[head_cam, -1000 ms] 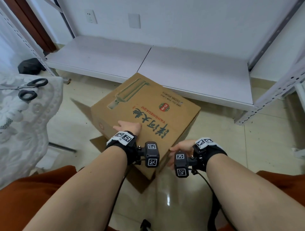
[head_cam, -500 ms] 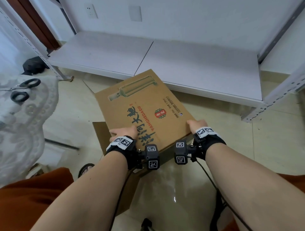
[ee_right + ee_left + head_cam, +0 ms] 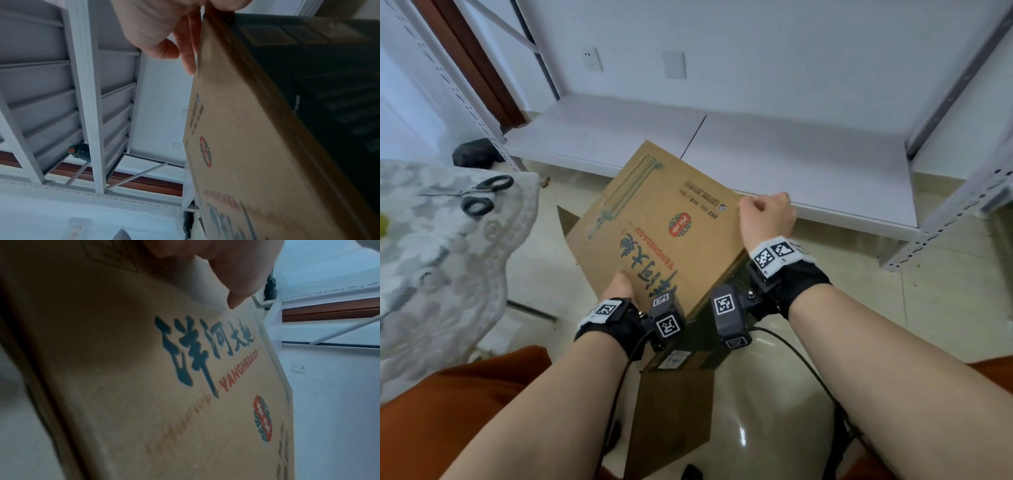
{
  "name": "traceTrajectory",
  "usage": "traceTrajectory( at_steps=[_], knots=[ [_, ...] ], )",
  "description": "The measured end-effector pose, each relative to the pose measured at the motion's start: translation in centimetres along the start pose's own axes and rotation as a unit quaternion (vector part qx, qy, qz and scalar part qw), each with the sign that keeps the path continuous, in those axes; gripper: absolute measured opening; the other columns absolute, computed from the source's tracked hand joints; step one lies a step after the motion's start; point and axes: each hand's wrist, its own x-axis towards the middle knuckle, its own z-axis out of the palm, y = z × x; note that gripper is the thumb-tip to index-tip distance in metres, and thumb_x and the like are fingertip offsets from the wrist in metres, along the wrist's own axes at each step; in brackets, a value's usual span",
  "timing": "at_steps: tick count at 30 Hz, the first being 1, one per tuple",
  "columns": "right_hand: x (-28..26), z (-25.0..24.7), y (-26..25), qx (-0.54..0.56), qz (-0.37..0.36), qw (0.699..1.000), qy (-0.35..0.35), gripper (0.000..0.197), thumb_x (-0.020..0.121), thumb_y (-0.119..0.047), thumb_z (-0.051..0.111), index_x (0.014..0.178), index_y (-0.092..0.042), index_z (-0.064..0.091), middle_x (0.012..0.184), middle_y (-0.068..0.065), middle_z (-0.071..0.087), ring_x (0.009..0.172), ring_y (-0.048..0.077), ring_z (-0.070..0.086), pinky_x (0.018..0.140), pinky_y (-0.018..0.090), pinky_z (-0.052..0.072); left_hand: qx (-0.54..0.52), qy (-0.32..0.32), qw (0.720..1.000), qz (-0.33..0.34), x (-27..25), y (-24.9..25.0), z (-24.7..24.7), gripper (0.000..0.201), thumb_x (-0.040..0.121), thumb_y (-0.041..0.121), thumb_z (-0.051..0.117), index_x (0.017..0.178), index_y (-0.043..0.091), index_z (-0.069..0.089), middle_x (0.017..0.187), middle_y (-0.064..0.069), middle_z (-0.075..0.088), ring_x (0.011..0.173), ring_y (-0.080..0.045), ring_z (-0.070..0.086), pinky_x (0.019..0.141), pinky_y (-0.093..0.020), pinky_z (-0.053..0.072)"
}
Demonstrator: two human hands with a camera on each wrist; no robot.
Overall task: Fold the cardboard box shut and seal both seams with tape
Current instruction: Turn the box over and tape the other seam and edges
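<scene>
A brown cardboard box [image 3: 664, 219] with blue and red print is held tilted above the floor, printed face up. My left hand [image 3: 619, 284] grips its near left edge; the thumb [image 3: 236, 288] lies on the printed face [image 3: 185, 386] and the fingers are hidden behind the edge. My right hand [image 3: 765, 212] grips the far right corner, fingers curled over the edge [image 3: 185, 48] of the box [image 3: 236, 129]. One flap [image 3: 671, 411] hangs open below the box near my knees. Another flap [image 3: 566, 219] sticks out at the left.
Black-handled scissors [image 3: 479, 195] lie on a lace-covered surface [image 3: 431, 257] at the left. A low white shelf [image 3: 756, 161] runs behind the box, with a perforated metal upright [image 3: 945, 219] at the right. A black object [image 3: 476, 154] sits by the left rack post. Glossy tiled floor lies below.
The box has been tipped up and turned. My right hand moved from the near corner along the right edge to the far right corner. The left hand stayed on the near left edge.
</scene>
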Motion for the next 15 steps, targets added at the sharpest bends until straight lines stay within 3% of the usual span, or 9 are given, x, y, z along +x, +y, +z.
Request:
traceTrajectory(
  at_steps=[2, 4, 7, 9, 10, 11, 12, 14, 15],
  knots=[
    [-0.8, 0.0, -0.6, -0.02, -0.019, 1.0, -0.004, 0.031, 0.09, -0.025, 0.05, 0.059, -0.019, 0.05, 0.102, -0.002, 0.041, 0.105, 0.023, 0.04, 0.1, 0.04, 0.037, -0.042, -0.015, 0.999, -0.031, 0.2, -0.4, -0.8, 0.051, 0.08, 0.05, 0.037, 0.113, 0.014, 0.052, 0.115, -0.016, 0.06, 0.092, -0.034, 0.06, 0.076, -0.039, 0.049],
    [-1.7, -0.1, -2.2, -0.038, -0.062, 0.997, -0.007, 0.027, 0.09, -0.025, 0.047, 0.066, -0.014, 0.054, 0.1, -0.002, 0.04, 0.098, 0.02, 0.034, 0.097, 0.035, 0.036, -0.077, -0.021, 0.996, -0.036, -0.8, -0.5, -1.1, 0.057, 0.083, 0.049, 0.039, 0.126, 0.013, 0.05, 0.13, -0.018, 0.055, 0.107, -0.039, 0.056, 0.088, -0.042, 0.046],
    [-2.9, 0.5, -5.6, -0.036, -0.153, 0.988, -0.003, 0.025, 0.089, -0.022, 0.047, 0.066, -0.013, 0.053, 0.093, -0.001, 0.041, 0.093, 0.02, 0.032, 0.087, 0.03, 0.033, -0.121, -0.043, 0.992, 0.008, -2.0, -1.2, -0.6, 0.049, 0.101, 0.024, 0.029, 0.142, -0.001, 0.036, 0.147, -0.019, 0.038, 0.133, -0.037, 0.04, 0.102, -0.039, 0.038],
    [-4.0, 1.3, -7.5, -0.001, -0.237, 0.971, -0.001, 0.031, 0.086, -0.019, 0.051, 0.056, -0.016, 0.044, 0.083, 0.0, 0.044, 0.088, 0.021, 0.035, 0.079, 0.029, 0.033, -0.146, -0.077, 0.986, 0.021, -3.1, -2.0, 0.4, 0.046, 0.103, 0.017, 0.024, 0.14, -0.007, 0.036, 0.144, -0.022, 0.04, 0.127, -0.039, 0.046, 0.099, -0.039, 0.042],
    [-4.7, 1.7, -8.0, 0.024, -0.279, 0.96, 0.0, 0.034, 0.084, -0.018, 0.052, 0.053, -0.02, 0.039, 0.078, -0.001, 0.044, 0.085, 0.021, 0.037, 0.075, 0.028, 0.032, -0.169, -0.106, 0.98, 0.029, -3.6, -2.1, 0.9, 0.046, 0.103, 0.018, 0.023, 0.135, -0.009, 0.041, 0.135, -0.023, 0.047, 0.114, -0.037, 0.056, 0.088, -0.037, 0.048],
    [-5.3, 2.0, -8.2, 0.051, -0.316, 0.947, 0.003, 0.034, 0.083, -0.017, 0.052, 0.052, -0.022, 0.038, 0.074, -0.001, 0.045, 0.082, 0.021, 0.038, 0.071, 0.026, 0.03, -0.205, -0.132, 0.97, 0.025, -3.9, -2.2, 1.4, 0.047, 0.104, 0.023, 0.021, 0.128, -0.008, 0.046, 0.123, -0.02, 0.053, 0.099, -0.033, 0.063, 0.076, -0.033, 0.05],
    [-5.8, 2.2, -8.1, 0.074, -0.346, 0.935, 0.008, 0.031, 0.081, -0.019, 0.051, 0.052, -0.021, 0.041, 0.072, -0.002, 0.046, 0.079, 0.02, 0.039, 0.068, 0.024, 0.028, -0.236, -0.155, 0.959, 0.012, -3.6, -2.4, 1.9, 0.05, 0.105, 0.031, 0.021, 0.124, -0.006, 0.049, 0.119, -0.017, 0.055, 0.096, -0.028, 0.065, 0.074, -0.031, 0.051],
    [-6.2, 2.0, -7.1, 0.097, -0.374, 0.922, 0.014, 0.027, 0.079, -0.024, 0.045, 0.055, -0.012, 0.05, 0.069, 0.0, 0.05, 0.077, 0.019, 0.042, 0.066, 0.022, 0.028, -0.304, -0.21, 0.929, -0.018, -3.0, -3.0, 2.3, 0.066, 0.099, 0.054, 0.027, 0.135, 0.002, 0.045, 0.132, -0.016, 0.053, 0.115, -0.031, 0.057, 0.092, -0.04, 0.047],
    [-6.2, 1.9, -6.2, 0.104, -0.37, 0.923, 0.01, 0.029, 0.079, -0.025, 0.044, 0.057, -0.008, 0.053, 0.069, 0.001, 0.052, 0.078, 0.019, 0.043, 0.067, 0.021, 0.031, -0.301, -0.235, 0.924, -0.036, -2.6, -3.3, 2.1, 0.075, 0.094, 0.063, 0.031, 0.139, 0.005, 0.042, 0.137, -0.018, 0.051, 0.117, -0.035, 0.055, 0.094, -0.046, 0.045]
  ],
)
